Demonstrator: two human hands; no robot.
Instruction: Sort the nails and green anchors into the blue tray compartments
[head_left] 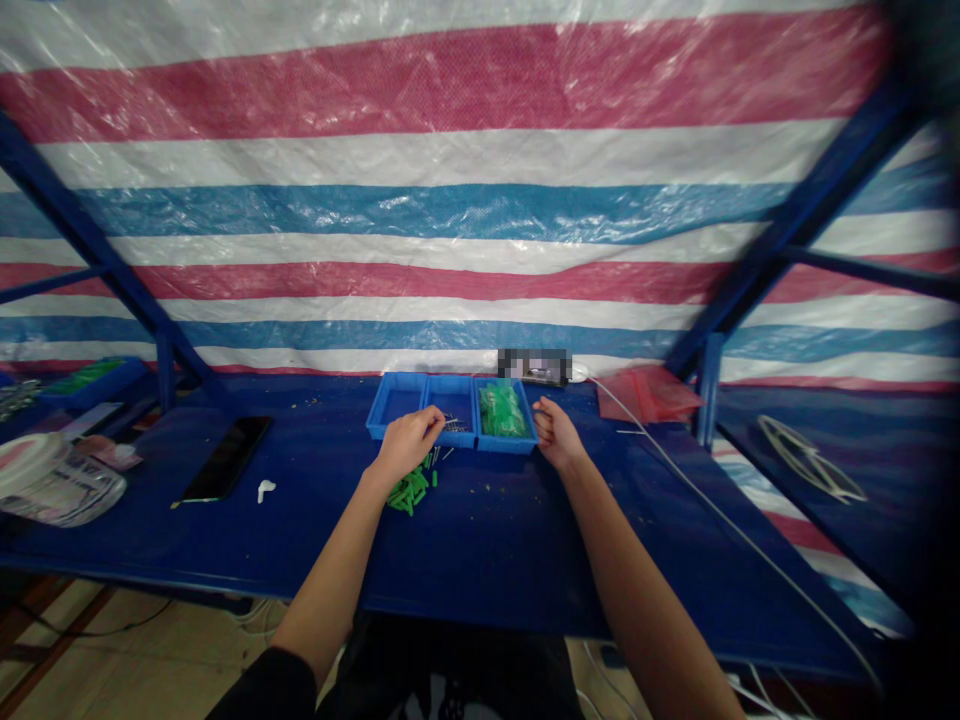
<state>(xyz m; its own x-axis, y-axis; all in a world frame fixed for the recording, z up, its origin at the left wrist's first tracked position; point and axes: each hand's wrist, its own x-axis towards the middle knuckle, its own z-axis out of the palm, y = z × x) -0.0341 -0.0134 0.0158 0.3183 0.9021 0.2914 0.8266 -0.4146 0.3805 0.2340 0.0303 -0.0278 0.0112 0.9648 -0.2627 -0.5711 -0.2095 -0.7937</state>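
At the blue tray (465, 440), left hand (411, 438) pinches narrowly beside screws (457, 427) — picking, I judge; right hand (556, 433) curls closed. Contents I cannot tell — next move needs precision.

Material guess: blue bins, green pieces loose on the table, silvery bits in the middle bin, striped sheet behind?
Blue bins: likely moulded plastic, smooth, evenly coloured walls.
Green pieces: probably plastic; uniform bright colour, too small to be sure.
Silvery bits: likely metal, from their pale grey sheen.
Striped sheet: apparently woven plastic; glossy highlights, creases, fine weave.
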